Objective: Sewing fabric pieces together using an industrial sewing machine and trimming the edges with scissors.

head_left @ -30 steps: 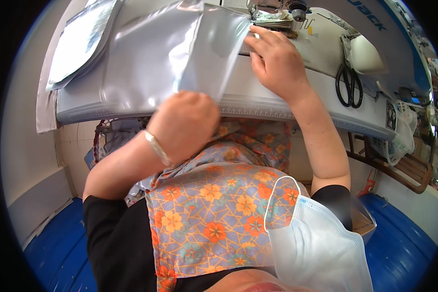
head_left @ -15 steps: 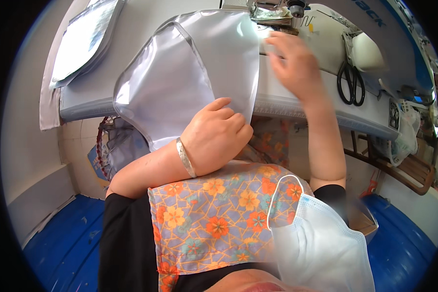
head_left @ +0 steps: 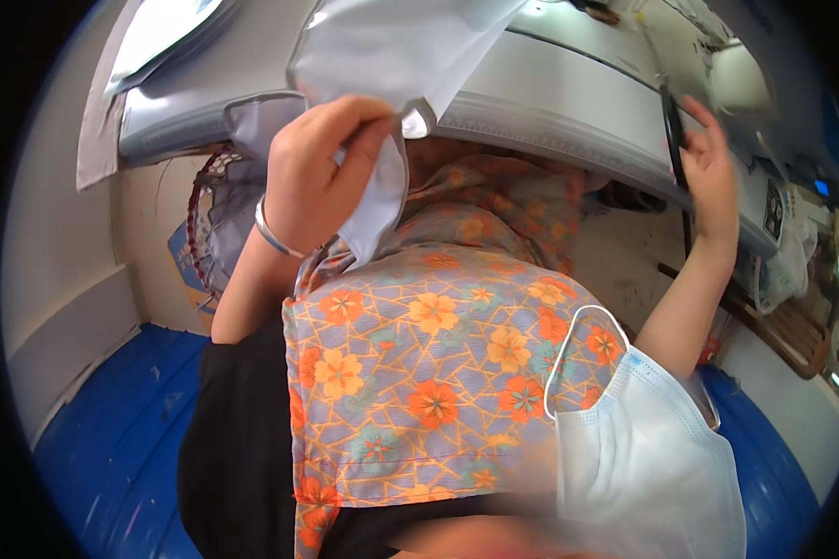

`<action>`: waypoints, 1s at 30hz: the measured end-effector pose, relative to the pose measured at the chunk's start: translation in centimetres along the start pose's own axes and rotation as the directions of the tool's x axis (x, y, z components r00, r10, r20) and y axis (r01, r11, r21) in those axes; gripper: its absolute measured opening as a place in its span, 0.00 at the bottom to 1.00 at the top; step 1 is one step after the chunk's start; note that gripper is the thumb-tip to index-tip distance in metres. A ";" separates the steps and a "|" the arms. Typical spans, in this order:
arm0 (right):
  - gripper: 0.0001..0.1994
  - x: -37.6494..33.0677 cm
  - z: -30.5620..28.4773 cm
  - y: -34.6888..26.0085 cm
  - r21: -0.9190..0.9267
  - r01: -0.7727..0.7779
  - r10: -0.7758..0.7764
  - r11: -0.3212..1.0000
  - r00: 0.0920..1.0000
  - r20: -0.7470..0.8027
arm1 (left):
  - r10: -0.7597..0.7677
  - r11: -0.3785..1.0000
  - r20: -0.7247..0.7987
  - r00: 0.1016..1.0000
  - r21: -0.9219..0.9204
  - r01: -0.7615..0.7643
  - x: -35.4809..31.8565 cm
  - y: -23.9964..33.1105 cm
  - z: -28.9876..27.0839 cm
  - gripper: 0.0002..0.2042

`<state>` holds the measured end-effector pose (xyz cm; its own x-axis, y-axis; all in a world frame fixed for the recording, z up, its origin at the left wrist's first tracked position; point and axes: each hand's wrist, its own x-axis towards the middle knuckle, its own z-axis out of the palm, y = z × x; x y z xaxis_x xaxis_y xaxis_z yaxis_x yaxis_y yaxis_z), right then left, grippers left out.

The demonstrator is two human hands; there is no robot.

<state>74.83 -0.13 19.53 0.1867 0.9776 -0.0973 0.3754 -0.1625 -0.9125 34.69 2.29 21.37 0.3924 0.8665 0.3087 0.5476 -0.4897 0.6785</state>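
My left hand, a silver bangle on its wrist, pinches the edge of a shiny silver-grey sheet with thumb and fingers. The sheet is lifted and folded; part droops below the hand in front of the table edge, and the rest lies over the tabletop. At the right end of the table my right hand has its fingers at the black handles of a pair of scissors, which stand edge-on. The index finger sticks out past the handle, and the rest of the grip is partly hidden.
A sewing machine stands at the back right of the white table. Shiny sheets are stacked at the far left. A basket with grey cloth sits below the table. A face mask hangs over my flowered apron.
My left hand has moved left and up, pulling the sheet's near part up and folding it. The right hand has gone from beside the machine's needle area rightward to the scissors and taken hold.
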 end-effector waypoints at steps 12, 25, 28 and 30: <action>0.43 -2.9 12.7 -4.7 0.177 -0.246 0.016 0.953 0.624 0.781 | -0.196 0.931 -0.023 0.980 -0.318 0.179 -0.2 -3.1 1.0 0.03; 0.33 -4.5 13.0 -4.7 0.262 -0.179 0.017 0.948 0.853 0.521 | -0.353 0.916 -0.388 0.851 -0.329 0.229 -3.9 -9.4 -4.9 0.06; 0.39 -3.7 9.7 -3.1 0.273 0.001 -0.097 0.962 0.935 0.341 | -0.497 0.865 -0.445 0.745 -0.318 0.388 -7.8 -12.3 -15.6 0.09; 0.42 -2.4 7.3 -0.8 0.258 0.048 -0.121 0.965 0.955 0.272 | -0.528 0.847 -0.372 0.763 -0.169 0.504 -10.1 -12.9 -20.2 0.08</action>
<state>67.46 -1.38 17.58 -0.1139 0.9893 -0.0908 0.1367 -0.0749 -0.9878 8.70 1.79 23.00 -0.2650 0.9561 0.1251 0.5371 0.0386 0.8426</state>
